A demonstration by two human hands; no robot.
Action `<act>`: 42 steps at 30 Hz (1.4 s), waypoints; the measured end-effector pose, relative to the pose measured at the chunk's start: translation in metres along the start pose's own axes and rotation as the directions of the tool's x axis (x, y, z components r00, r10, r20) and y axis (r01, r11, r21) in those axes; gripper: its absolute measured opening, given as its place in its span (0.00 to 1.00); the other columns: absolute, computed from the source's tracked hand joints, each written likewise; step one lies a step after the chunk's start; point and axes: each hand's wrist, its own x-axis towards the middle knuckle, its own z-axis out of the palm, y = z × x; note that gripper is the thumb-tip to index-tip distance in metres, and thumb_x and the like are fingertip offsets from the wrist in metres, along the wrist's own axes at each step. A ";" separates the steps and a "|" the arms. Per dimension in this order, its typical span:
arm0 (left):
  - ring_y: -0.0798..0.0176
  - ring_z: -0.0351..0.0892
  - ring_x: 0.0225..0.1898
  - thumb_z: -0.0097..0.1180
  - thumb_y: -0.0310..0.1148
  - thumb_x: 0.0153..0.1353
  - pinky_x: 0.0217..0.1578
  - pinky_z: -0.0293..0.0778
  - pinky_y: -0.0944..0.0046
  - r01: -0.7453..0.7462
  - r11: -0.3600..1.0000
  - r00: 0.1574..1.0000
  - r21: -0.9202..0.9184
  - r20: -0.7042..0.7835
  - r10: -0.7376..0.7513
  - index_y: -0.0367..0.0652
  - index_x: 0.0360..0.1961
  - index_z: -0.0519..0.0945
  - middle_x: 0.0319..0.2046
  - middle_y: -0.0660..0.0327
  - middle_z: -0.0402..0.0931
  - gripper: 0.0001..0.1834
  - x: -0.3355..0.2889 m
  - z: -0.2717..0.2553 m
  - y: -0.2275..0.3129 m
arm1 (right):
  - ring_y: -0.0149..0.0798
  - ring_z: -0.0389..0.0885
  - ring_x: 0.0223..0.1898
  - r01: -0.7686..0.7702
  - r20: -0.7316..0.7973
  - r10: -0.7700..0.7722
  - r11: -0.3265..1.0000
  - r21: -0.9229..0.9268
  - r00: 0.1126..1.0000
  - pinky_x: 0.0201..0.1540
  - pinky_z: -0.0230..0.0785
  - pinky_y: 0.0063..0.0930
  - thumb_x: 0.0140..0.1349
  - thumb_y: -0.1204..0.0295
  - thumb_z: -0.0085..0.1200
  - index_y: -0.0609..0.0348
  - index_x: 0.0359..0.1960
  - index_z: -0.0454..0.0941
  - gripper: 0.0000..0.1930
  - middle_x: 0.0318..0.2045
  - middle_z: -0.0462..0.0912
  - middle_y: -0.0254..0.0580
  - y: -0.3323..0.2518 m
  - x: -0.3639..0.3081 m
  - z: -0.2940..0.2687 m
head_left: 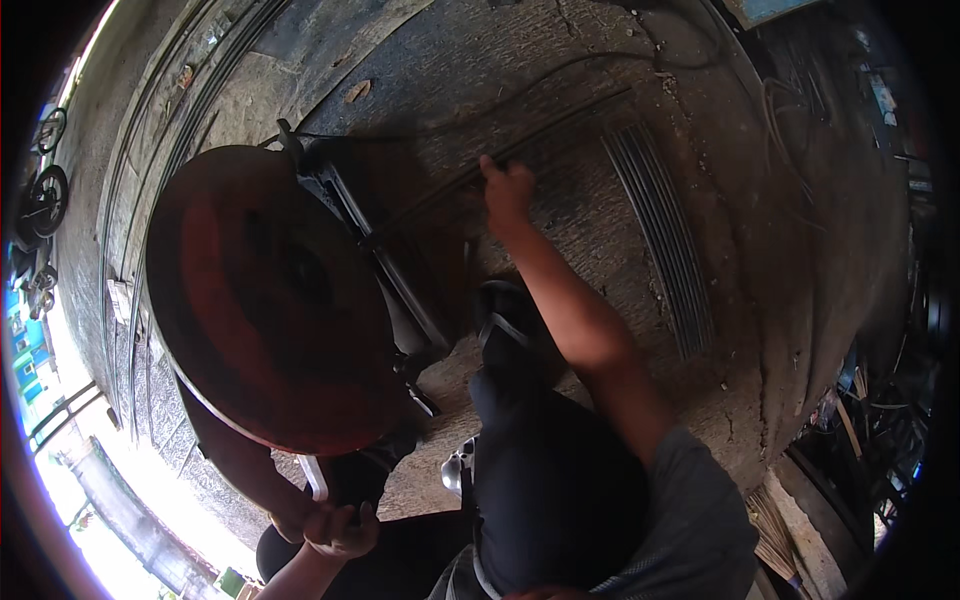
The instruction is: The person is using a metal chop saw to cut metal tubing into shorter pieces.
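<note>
A cut-off saw with a large round dark-red guard (270, 300) fills the left middle. Near its lower edge my left hand (345, 530) is closed around what looks like the saw's handle, close to a pale metal bar (315, 478). Beyond my knee my right hand (510, 190) grips a long thin metal rod (575, 118). That rod slants from the saw's dark vise and base (385, 255) to the far right, low over the ground. The guard hides the cutting spot. A brownish arm-like shape (235, 460) runs from behind the guard toward my left hand; whose it is, I cannot tell.
Several straight metal rods (660, 240) lie side by side on the concrete at right. A dark cable (560, 68) curves across the far ground. Long rods (185, 110) lie at far left. A broom (775, 535) and clutter stand at lower right; wheels (45, 200) show at left.
</note>
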 end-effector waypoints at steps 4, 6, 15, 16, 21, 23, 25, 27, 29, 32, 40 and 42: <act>0.57 0.61 0.34 0.60 0.33 0.41 0.30 0.64 0.65 0.040 0.998 0.999 -0.049 0.001 -0.040 0.49 0.26 0.72 0.30 0.63 0.64 0.11 0.003 -0.002 0.001 | 0.34 0.77 0.29 -0.030 0.021 0.030 0.999 -0.029 0.999 0.27 0.79 0.36 0.59 0.74 0.52 0.65 0.34 0.72 0.06 0.30 0.75 0.40 -0.006 -0.003 0.000; 0.58 0.61 0.34 0.60 0.33 0.40 0.30 0.64 0.65 0.008 1.000 1.000 -0.021 0.009 -0.008 0.47 0.28 0.71 0.30 0.64 0.63 0.13 0.004 -0.003 0.001 | 0.35 0.77 0.29 -0.032 0.054 0.031 0.999 0.010 0.998 0.27 0.79 0.36 0.60 0.74 0.51 0.65 0.34 0.72 0.06 0.29 0.75 0.40 -0.007 -0.003 -0.001; 0.58 0.60 0.36 0.60 0.32 0.40 0.32 0.64 0.66 0.075 0.996 0.997 -0.039 -0.008 -0.075 0.45 0.29 0.71 0.31 0.65 0.64 0.14 0.004 -0.001 0.001 | 0.36 0.79 0.26 -0.092 0.013 0.091 0.994 0.061 0.996 0.25 0.79 0.31 0.60 0.75 0.50 0.65 0.31 0.71 0.05 0.28 0.75 0.40 0.001 0.004 -0.003; 0.57 0.61 0.36 0.60 0.32 0.40 0.32 0.64 0.66 0.025 1.000 1.000 -0.013 -0.005 -0.025 0.47 0.28 0.72 0.31 0.65 0.64 0.12 0.004 -0.002 0.000 | 0.36 0.79 0.26 -0.093 0.019 0.092 0.994 0.061 0.996 0.25 0.79 0.31 0.60 0.75 0.50 0.65 0.31 0.71 0.05 0.28 0.75 0.40 0.001 0.004 -0.004; 0.56 0.61 0.38 0.59 0.31 0.41 0.33 0.64 0.64 0.040 0.999 0.999 -0.001 -0.001 -0.040 0.52 0.25 0.73 0.33 0.65 0.65 0.09 0.007 -0.003 0.000 | 0.37 0.79 0.25 -0.051 0.060 0.048 0.997 0.049 0.997 0.24 0.78 0.31 0.60 0.75 0.51 0.65 0.31 0.71 0.05 0.27 0.76 0.40 -0.001 0.002 -0.004; 0.55 0.61 0.38 0.59 0.32 0.42 0.33 0.63 0.64 -0.006 1.000 1.000 -0.007 -0.007 0.006 0.53 0.25 0.73 0.33 0.64 0.65 0.09 0.008 -0.003 -0.001 | 0.36 0.79 0.25 -0.043 0.065 0.040 0.998 0.035 0.997 0.24 0.78 0.31 0.60 0.75 0.51 0.65 0.31 0.71 0.05 0.27 0.76 0.40 -0.002 0.001 -0.004; 0.56 0.61 0.37 0.59 0.32 0.42 0.33 0.63 0.64 -0.016 1.000 1.000 0.002 0.004 0.016 0.52 0.25 0.73 0.33 0.64 0.65 0.09 0.008 -0.003 -0.001 | 0.36 0.79 0.25 -0.034 0.071 0.032 0.999 0.022 0.997 0.24 0.78 0.31 0.60 0.75 0.52 0.65 0.30 0.71 0.05 0.27 0.76 0.40 -0.002 0.001 -0.004; 0.56 0.61 0.37 0.59 0.32 0.42 0.33 0.63 0.64 -0.003 1.000 1.000 -0.006 0.000 0.003 0.51 0.26 0.73 0.32 0.64 0.65 0.09 0.007 -0.002 -0.001 | 0.36 0.79 0.26 -0.026 0.063 0.025 1.000 0.008 0.998 0.24 0.79 0.31 0.59 0.75 0.52 0.65 0.30 0.72 0.06 0.28 0.76 0.41 -0.003 0.001 -0.004; 0.57 0.61 0.37 0.59 0.32 0.41 0.33 0.63 0.65 0.027 0.999 1.000 -0.025 -0.007 -0.027 0.49 0.25 0.72 0.32 0.65 0.64 0.09 0.006 -0.002 -0.001 | 0.36 0.79 0.26 -0.029 0.064 0.028 0.999 0.019 0.998 0.24 0.79 0.32 0.59 0.75 0.52 0.65 0.30 0.72 0.06 0.28 0.76 0.41 -0.003 0.001 -0.003; 0.58 0.61 0.37 0.60 0.32 0.41 0.32 0.63 0.65 0.077 0.996 0.997 -0.054 -0.014 -0.078 0.48 0.25 0.72 0.32 0.66 0.64 0.10 0.002 -0.001 0.001 | 0.36 0.78 0.26 -0.031 0.063 0.029 0.999 0.031 0.998 0.25 0.80 0.32 0.59 0.75 0.52 0.66 0.29 0.72 0.06 0.29 0.76 0.43 -0.005 0.000 -0.002; 0.59 0.62 0.38 0.62 0.34 0.41 0.35 0.63 0.66 0.105 0.994 0.994 -0.041 -0.009 -0.105 0.49 0.28 0.72 0.32 0.68 0.64 0.13 -0.005 0.000 0.002 | 0.39 0.78 0.28 -0.073 0.069 0.070 0.996 0.050 0.995 0.27 0.80 0.33 0.59 0.74 0.52 0.69 0.34 0.71 0.08 0.30 0.76 0.45 -0.012 -0.006 0.002; 0.60 0.62 0.38 0.62 0.34 0.41 0.36 0.63 0.66 0.168 0.983 0.985 -0.070 -0.021 -0.170 0.49 0.28 0.72 0.32 0.68 0.64 0.13 -0.004 -0.001 0.002 | 0.40 0.78 0.29 -0.087 0.047 0.086 0.996 0.017 0.995 0.28 0.81 0.34 0.59 0.74 0.52 0.69 0.37 0.70 0.09 0.31 0.75 0.45 -0.012 -0.004 0.001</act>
